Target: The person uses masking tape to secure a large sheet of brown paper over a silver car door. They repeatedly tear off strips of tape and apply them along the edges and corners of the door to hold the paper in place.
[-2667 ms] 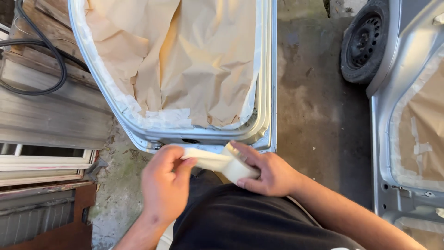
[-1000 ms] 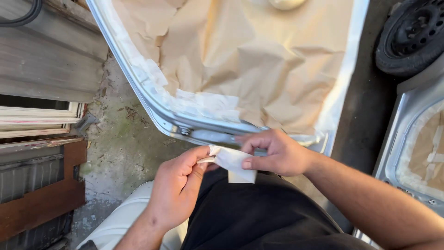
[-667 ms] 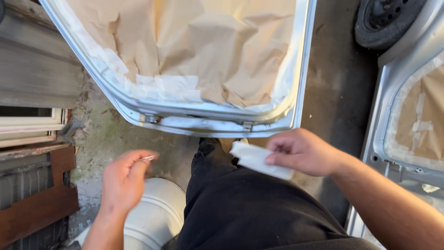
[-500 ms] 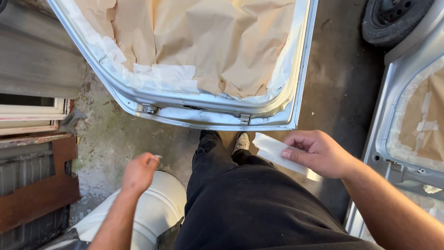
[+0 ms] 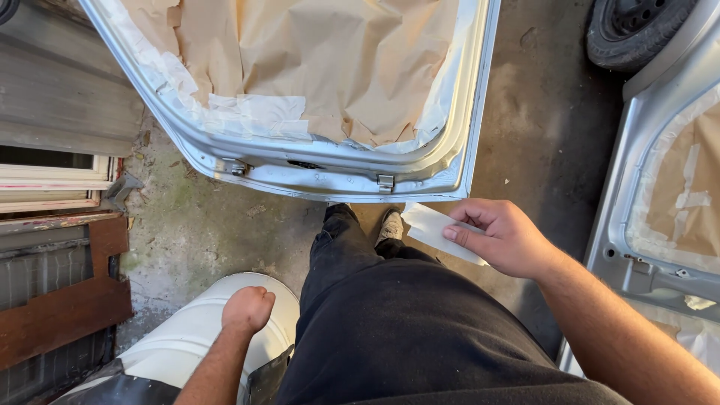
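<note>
Head cam: right hand [image 5: 504, 238] pinches a white paper strip [image 5: 435, 231] between thumb and fingers, just below the bottom edge of the silver car door [image 5: 330, 169] masked with brown paper [image 5: 322, 67]. Left hand [image 5: 247, 310] is curled into a loose fist over the white bucket [image 5: 180, 337]; can't see inside it. Bare concrete floor [image 5: 202, 232] on the left gives some room.

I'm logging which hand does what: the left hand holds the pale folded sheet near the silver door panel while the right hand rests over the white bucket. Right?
Sides swapped. In the head view, the right hand holds the pale folded sheet near the silver door panel; the left hand is over the white bucket.
</note>
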